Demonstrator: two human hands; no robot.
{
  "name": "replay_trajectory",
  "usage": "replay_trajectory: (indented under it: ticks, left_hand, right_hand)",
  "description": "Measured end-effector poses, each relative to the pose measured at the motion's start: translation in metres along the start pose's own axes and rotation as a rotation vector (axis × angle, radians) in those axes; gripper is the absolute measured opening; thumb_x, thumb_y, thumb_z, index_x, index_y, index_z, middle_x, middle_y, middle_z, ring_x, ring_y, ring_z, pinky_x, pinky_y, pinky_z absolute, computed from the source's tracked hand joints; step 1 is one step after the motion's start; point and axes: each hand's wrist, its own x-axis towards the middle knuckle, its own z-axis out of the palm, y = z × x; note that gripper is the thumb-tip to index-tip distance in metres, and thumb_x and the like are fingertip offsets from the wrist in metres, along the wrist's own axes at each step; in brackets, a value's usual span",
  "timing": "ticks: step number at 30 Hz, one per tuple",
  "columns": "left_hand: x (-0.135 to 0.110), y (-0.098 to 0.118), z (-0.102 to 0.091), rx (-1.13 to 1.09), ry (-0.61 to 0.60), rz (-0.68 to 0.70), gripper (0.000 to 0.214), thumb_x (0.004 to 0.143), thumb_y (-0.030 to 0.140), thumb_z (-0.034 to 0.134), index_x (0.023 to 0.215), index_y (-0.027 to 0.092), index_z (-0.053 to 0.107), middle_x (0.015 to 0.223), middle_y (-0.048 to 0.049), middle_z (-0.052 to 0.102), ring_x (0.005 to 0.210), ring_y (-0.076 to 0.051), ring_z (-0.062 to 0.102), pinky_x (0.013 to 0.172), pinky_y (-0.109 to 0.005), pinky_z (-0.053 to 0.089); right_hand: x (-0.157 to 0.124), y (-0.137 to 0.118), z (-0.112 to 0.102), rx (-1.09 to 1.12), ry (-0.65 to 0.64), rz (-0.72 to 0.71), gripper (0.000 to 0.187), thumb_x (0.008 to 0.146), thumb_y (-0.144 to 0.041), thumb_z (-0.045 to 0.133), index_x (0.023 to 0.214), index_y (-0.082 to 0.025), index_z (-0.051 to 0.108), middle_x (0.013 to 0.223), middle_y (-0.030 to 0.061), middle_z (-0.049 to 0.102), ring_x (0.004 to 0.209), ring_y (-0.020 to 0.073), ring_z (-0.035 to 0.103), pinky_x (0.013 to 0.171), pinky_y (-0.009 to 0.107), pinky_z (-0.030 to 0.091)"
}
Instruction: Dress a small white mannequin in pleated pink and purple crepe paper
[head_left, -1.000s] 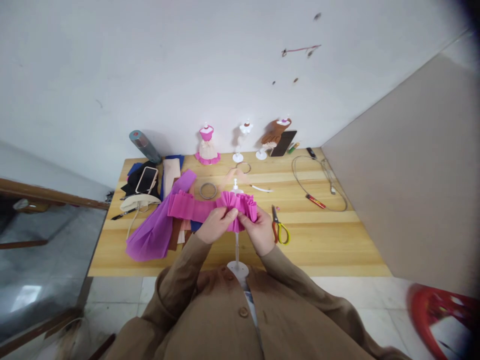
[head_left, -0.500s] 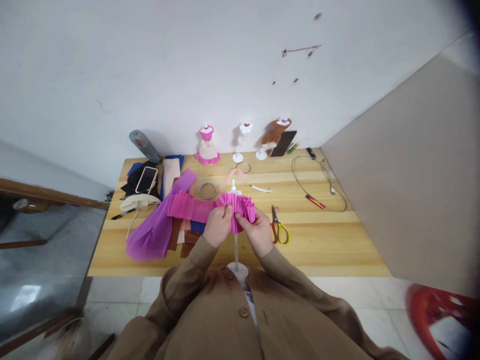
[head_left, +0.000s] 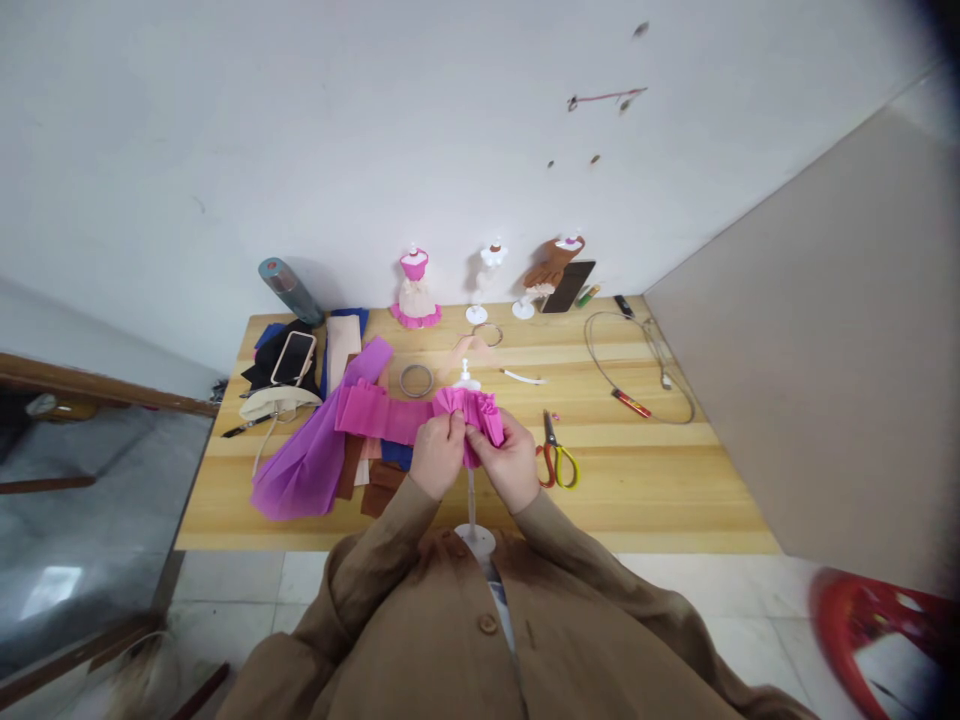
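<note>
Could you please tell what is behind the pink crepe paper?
A white mini mannequin: neck above, pole and base below. The pink crepe paper covers the torso between.

You wear a loose brown top (head_left: pixel 405 630) across the lower middle of the frame, with long plain sleeves (head_left: pixel 592 560), round brown buttons (head_left: pixel 487 624) and a pale underlayer (head_left: pixel 501 602) at its parted front.

There is one bench (head_left: pixel 660 480), four mannequins (head_left: pixel 493 256), two rings (head_left: pixel 417 395), one pair of scissors (head_left: pixel 550 430), one bottle (head_left: pixel 291 290), one pink-edged phone (head_left: pixel 293 358), one dark slab (head_left: pixel 570 287) and one purple sheet (head_left: pixel 319 440). One left hand (head_left: pixel 437 456) and one right hand (head_left: pixel 511 466) make two; one pink strip (head_left: pixel 401 421) shows.
</note>
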Motion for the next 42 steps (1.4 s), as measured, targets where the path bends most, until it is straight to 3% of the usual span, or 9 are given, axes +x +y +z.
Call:
replay_trajectory:
  ticks: [8,18,36,42]
  left_hand:
    - [-0.0026,0.0000,0.0004,-0.078,0.016,-0.001,0.040,0.097,0.029,0.034,0.067,0.017,0.058,0.072,-0.0105,0.068,0.067,-0.022,0.061,0.065,-0.031,0.041]
    - [-0.0052,0.0013,-0.0010,-0.083,0.005,0.023,0.039,0.097,0.028,0.036,0.065,0.018,0.055,0.070,-0.0105,0.068,0.067,-0.022,0.063,0.065,-0.031,0.040]
    - [-0.0082,-0.0075,0.0024,-0.115,0.024,-0.012,0.036,0.096,0.030,0.037,0.067,0.019,0.054,0.074,-0.0092,0.067,0.071,-0.021,0.062,0.067,-0.029,0.041]
    - [-0.0096,-0.0057,0.0022,-0.132,0.018,0.008,0.037,0.097,0.031,0.033,0.070,0.019,0.055,0.076,-0.0096,0.068,0.072,-0.021,0.062,0.068,-0.030,0.042]
  right_hand:
    - [-0.0021,-0.0040,0.0009,-0.088,0.030,-0.077,0.019,0.076,-0.030,0.060,0.061,-0.021,0.052,0.060,-0.0033,0.048,0.057,0.0141,0.045,0.057,0.028,0.038]
    - [0.0018,0.0008,0.0017,0.101,0.021,0.130,0.016,0.071,-0.035,0.063,0.070,-0.019,0.061,0.061,-0.0020,0.056,0.058,0.0153,0.049,0.058,0.029,0.043]
    - [-0.0061,0.0018,0.0031,0.074,0.017,0.081,0.022,0.073,-0.036,0.063,0.059,-0.020,0.056,0.056,-0.0032,0.050,0.054,0.0136,0.045,0.054,0.027,0.041]
    - [-0.0048,0.0004,0.0041,0.063,0.000,0.081,0.017,0.073,-0.034,0.062,0.064,-0.019,0.060,0.058,-0.0020,0.054,0.057,0.0148,0.048,0.055,0.027,0.042]
